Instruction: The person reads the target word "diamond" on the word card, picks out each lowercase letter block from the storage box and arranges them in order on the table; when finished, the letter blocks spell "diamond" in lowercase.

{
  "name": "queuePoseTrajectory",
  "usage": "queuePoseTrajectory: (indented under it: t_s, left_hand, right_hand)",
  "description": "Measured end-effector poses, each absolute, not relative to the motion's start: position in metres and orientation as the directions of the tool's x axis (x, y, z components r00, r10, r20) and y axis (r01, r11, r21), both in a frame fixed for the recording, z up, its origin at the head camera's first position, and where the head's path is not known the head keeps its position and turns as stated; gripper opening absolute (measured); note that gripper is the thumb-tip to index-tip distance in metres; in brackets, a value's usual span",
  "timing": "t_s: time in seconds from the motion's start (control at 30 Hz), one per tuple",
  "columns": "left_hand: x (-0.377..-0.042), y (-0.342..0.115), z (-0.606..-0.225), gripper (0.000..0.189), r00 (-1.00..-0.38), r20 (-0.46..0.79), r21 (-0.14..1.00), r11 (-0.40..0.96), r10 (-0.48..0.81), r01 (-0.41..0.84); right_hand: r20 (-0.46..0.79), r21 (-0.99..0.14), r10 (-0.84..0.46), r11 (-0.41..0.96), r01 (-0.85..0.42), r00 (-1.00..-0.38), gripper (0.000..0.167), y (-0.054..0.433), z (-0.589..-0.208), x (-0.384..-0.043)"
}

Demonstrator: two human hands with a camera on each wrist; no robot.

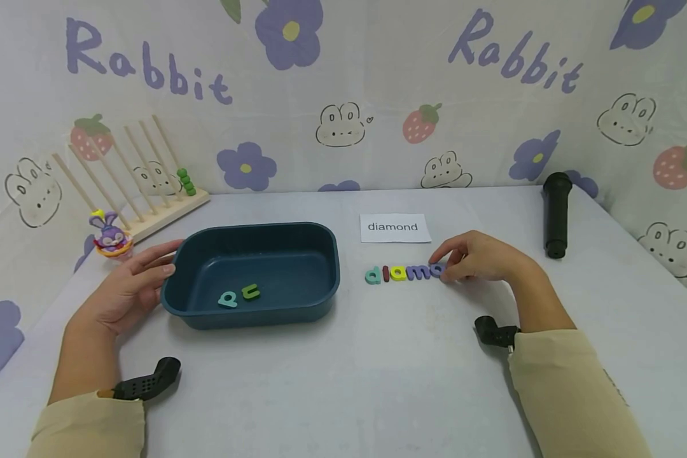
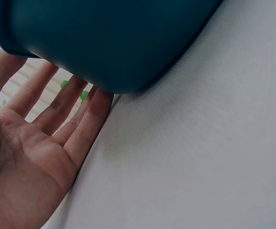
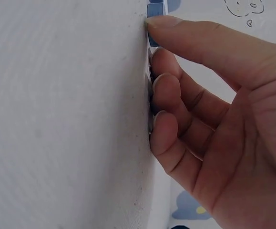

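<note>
Purple o (image 1: 435, 275) pinched at the right end of a letter row, right of the blue tray (image 1: 280, 273)

Right of the tray, five letters in one row: teal d (image 1: 373, 275), red bar-shaped letter (image 1: 386, 273), yellow a (image 1: 398, 273), purple m (image 1: 418, 273), purple o. Inside the tray, two more: one teal letter (image 1: 228, 299), one green letter (image 1: 250, 292). Beyond the row, right of the tray, one card (image 1: 395, 236) printed "diamond". Farther right, one black cylinder (image 1: 557, 216). Left of the tray, one wooden rack (image 1: 172, 213) with green beads (image 1: 186, 182), one bunny figure (image 1: 112, 238)

Row's long axis sideways, roughly parallel to the tray's long side; letter tops pointing away from the person. Long axis of the o hard to tell under the fingertips

Right hand (image 1: 481, 257): thumb and index finger pinching the o. Left hand (image 1: 131, 286), at the tray's left end: fingers slightly spread, nearly straight, tips against the outside

Only in the left wrist view: bare palm, tray's outer wall close up. Only in the right wrist view: three curled fingertips down at the white table (image 3: 71, 119). Only in the head view: card and both letters inside the tray
</note>
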State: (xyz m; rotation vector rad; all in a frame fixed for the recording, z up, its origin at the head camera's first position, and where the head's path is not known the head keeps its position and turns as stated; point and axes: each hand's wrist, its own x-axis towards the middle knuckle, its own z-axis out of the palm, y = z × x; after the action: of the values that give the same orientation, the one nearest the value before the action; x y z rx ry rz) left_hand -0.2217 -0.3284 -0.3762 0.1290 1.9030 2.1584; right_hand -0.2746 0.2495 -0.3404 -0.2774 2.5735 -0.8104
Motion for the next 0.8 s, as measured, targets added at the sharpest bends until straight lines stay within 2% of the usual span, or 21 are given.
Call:
queuePoseTrajectory:
  t_s: [0.3, 0.6, 0.8]
  left_hand:
    - [-0.222, -0.329, -0.379, 0.043, -0.964, -0.103, 0.988, -0.087, 0.246, -0.128]
    - [-0.221, -0.328, -0.381, 0.045, -0.967, -0.102, 0.99, -0.072, 0.234, -0.122]
    - [-0.222, -0.328, -0.377, 0.045, -0.969, -0.109, 0.99, -0.061, 0.221, -0.125]
  right_hand:
    - [-0.315, -0.543, -0.304, 0.834, -0.092, -0.899, 0.048, 0.247, -0.325, -0.269]
    - [-0.163, -0.581, -0.355, 0.789, -0.201, -0.921, 0.033, 0.219, -0.298, -0.267]
    - [-0.094, -0.627, -0.436, 0.724, -0.287, -0.895, 0.024, 0.187, -0.28, -0.273]
